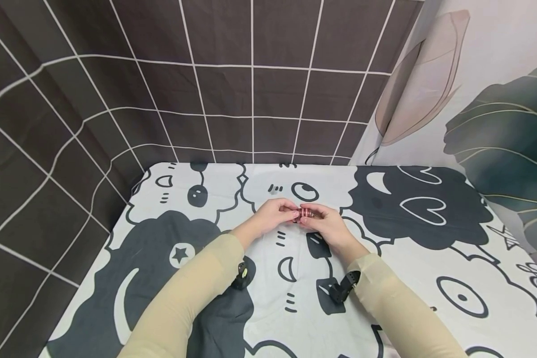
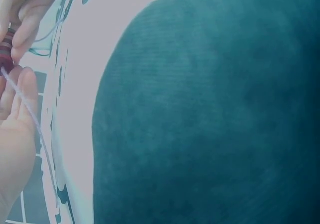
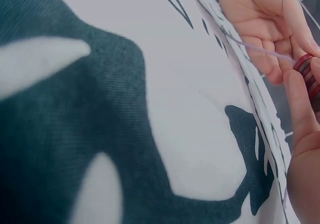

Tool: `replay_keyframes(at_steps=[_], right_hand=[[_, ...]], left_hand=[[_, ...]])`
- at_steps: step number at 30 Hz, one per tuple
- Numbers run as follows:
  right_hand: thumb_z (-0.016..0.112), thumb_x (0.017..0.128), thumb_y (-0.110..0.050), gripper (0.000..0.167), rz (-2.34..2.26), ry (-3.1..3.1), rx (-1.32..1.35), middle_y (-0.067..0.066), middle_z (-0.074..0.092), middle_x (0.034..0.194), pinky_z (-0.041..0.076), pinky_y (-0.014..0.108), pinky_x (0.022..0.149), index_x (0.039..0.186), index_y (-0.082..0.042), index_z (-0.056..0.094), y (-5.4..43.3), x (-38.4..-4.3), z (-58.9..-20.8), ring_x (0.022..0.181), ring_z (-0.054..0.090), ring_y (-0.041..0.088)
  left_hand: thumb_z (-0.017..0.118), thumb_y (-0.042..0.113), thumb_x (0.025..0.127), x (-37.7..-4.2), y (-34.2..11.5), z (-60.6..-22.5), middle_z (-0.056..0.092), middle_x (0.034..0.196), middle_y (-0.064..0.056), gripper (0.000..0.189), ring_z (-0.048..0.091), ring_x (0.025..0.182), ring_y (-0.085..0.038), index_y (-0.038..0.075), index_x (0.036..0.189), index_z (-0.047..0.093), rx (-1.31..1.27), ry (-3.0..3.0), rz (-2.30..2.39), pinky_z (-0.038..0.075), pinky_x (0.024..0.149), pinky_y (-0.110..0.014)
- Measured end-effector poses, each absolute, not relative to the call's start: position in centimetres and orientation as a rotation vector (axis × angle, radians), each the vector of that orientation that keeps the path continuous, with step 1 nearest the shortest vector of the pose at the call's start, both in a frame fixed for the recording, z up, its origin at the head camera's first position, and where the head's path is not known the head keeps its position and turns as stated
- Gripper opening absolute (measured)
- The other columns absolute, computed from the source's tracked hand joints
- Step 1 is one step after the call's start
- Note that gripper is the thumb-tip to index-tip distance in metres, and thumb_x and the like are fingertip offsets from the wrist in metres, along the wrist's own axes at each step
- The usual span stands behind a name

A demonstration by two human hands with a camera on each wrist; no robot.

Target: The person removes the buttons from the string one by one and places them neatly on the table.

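Between both hands, over the patterned cloth, is a small cylindrical piece (image 1: 305, 213) with red and pale rings, like a stack of discs. The right hand (image 1: 327, 224) pinches it from the right, thumb and fingers on its sides. From the left, the left hand (image 1: 275, 215) has its thumb and fingertips at the other end. In the right wrist view, a thin pale string (image 3: 262, 49) leaves the red end disc (image 3: 303, 61) and passes by the left palm (image 3: 257, 21). The left wrist view shows this string (image 2: 37, 124) hanging down past the left hand (image 2: 15, 144).
A white and dark grey cloth (image 1: 268, 278) with cartoon shapes covers the surface under the hands. Behind it hangs a dark curtain (image 1: 277, 92) with white grid lines, and a leaf-printed curtain (image 1: 496, 114) is at the right. Both wrists carry black straps (image 1: 351, 279).
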State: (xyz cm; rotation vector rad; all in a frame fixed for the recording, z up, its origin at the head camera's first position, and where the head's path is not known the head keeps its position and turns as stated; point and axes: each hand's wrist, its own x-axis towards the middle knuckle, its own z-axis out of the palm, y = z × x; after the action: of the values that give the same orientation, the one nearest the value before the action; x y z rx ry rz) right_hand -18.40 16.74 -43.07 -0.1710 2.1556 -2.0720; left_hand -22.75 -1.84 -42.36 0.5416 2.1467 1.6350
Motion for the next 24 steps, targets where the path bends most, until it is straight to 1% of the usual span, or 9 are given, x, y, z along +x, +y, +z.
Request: replay_keyframes(at_steps=[4,10,16,24], right_hand=[[0.068,0.084,-0.002,0.048,-2.071,2.154,-0.192,0.019,0.062,0.108,0.053,0.031,0.077,0.126,0.011,0.050,16.83,-18.42,-43.12,0.088,0.065,0.015],[0.071,0.083,-0.006,0.049,-2.009,2.201,-0.187,0.023,0.060,0.113,0.053,0.031,0.078,0.126,0.007,0.052,16.92,-18.43,-43.04,0.091,0.065,0.018],[0.073,0.081,-0.010,0.052,-1.921,2.283,-0.203,0.022,0.060,0.114,0.053,0.028,0.077,0.126,0.006,0.053,16.94,-18.46,-42.90,0.093,0.064,0.019],[0.074,0.081,-0.014,0.051,-1.842,2.365,-0.219,0.019,0.062,0.110,0.052,0.024,0.074,0.124,0.005,0.055,16.90,-18.50,-42.99,0.090,0.063,0.016]], left_hand=[[0.063,0.014,0.090,-22.71,-1.84,-42.36,0.066,0.096,-0.007,0.023,0.063,0.086,-0.014,0.000,0.109,0.063,0.536,2.165,1.622,0.052,0.077,-0.025],[0.063,0.015,0.090,-22.56,-1.81,-42.31,0.066,0.095,-0.006,0.023,0.063,0.085,-0.014,0.001,0.109,0.064,0.514,2.178,1.618,0.052,0.076,-0.025],[0.062,0.014,0.091,-22.55,-1.71,-42.29,0.066,0.097,-0.007,0.024,0.064,0.084,-0.015,0.001,0.110,0.063,0.484,2.148,1.640,0.052,0.077,-0.025],[0.063,0.012,0.090,-22.54,-1.63,-42.33,0.065,0.095,-0.009,0.023,0.065,0.081,-0.015,-0.001,0.109,0.062,0.466,2.099,1.685,0.053,0.076,-0.027]])
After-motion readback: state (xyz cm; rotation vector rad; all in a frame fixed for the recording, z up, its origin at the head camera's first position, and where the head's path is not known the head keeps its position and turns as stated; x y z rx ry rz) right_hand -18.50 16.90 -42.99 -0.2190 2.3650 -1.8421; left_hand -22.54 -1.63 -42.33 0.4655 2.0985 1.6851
